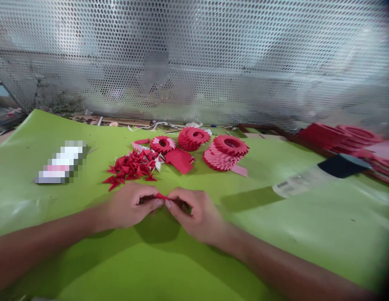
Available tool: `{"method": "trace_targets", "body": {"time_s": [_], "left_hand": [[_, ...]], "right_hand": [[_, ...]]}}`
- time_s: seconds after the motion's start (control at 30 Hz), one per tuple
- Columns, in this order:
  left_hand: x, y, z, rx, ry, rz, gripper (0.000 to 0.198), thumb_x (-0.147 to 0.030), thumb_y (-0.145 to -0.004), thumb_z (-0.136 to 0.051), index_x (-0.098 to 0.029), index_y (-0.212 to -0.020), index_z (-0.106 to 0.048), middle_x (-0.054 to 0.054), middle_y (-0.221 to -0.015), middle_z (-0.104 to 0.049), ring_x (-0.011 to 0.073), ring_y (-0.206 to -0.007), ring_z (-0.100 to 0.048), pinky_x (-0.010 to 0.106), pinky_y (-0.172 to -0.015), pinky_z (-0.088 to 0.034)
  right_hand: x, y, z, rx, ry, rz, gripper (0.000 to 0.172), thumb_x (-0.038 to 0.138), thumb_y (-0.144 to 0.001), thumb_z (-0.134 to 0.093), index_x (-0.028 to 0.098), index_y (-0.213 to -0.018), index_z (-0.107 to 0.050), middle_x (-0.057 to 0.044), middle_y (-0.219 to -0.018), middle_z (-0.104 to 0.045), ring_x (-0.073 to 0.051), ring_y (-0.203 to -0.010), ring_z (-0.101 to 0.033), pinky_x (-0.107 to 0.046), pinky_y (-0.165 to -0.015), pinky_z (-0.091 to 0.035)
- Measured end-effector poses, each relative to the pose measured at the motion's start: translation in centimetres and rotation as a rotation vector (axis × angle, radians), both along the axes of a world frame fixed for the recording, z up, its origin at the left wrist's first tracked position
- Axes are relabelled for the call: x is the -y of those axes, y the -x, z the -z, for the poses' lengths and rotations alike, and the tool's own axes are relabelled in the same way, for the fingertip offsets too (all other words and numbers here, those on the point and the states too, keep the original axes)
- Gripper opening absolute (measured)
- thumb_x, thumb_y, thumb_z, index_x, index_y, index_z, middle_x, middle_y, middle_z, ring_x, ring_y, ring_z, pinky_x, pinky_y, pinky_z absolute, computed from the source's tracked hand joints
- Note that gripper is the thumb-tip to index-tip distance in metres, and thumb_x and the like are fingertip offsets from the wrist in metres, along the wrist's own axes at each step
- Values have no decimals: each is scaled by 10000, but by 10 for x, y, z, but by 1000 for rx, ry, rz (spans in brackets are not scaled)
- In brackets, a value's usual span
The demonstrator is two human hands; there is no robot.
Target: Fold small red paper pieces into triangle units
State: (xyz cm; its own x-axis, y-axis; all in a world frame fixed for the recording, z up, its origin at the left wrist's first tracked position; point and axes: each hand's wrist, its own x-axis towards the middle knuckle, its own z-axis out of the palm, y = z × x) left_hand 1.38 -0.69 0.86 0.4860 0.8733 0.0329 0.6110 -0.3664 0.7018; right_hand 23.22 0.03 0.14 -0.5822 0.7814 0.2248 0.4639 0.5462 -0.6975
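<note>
Red paper piece (161, 196) sits tightly pinched between the left fingers (152, 202) and right fingers (173, 200).

From my screen, the paper strip (161, 196) and folded pieces (131, 167) look like matt red paper, and the rings (190, 139) match. The cover (25, 200) is smooth, glossy green plastic; behind it, the perforated sheet (232, 54) is dull grey metal.

The head camera looks forward and down from the person's head, close above the left hand (131, 207) and right hand (196, 217), across a green table (275, 234) toward a perforated metal screen (194, 42) beyond its far edge.
</note>
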Motion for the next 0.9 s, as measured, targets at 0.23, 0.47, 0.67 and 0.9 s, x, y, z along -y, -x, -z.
{"method": "trace_targets", "body": {"time_s": [0.23, 0.47, 0.67, 0.9], "left_hand": [[0, -2, 0, -104, -8, -21, 339, -354, -978, -512, -177, -698, -584, 7, -642, -610, 149, -579, -510, 247, -527, -278], [-3, 1, 1, 19, 37, 22, 354, -349, -1009, -481, -172, -739, -625, 2, -676, -650, 148, -629, -586, 241, -585, -372], [-5, 7, 4, 132, 197, 37, 360, -439, -1006, -474, -171, -832, -641, 4, -688, -676, 143, -594, -618, 231, -557, -425], [-2, 2, 0, 25, 110, 0, 393, -453, -967, -518, -169, -711, -609, 1, -632, -632, 128, -546, -535, 228, -511, -335]], "right_hand": [[-2, -1, 3, 9, 32, 51, 216, 269, -920, -570, 182, -726, -609, 18, -599, -580, -101, -504, -457, -211, -455, -290], [-5, 1, -1, 20, 164, -7, 320, 353, -997, -501, 192, -729, -569, 17, -617, -565, -106, -522, -459, -226, -471, -298], [-7, 0, -2, -163, 494, -79, 358, 485, -1016, -480, 197, -836, -591, -16, -722, -677, -120, -555, -573, -218, -500, -444], [-3, -1, -2, 4, 212, -37, 366, 366, -1014, -472, 187, -708, -565, 14, -610, -559, -103, -524, -469, -220, -481, -316]]}}
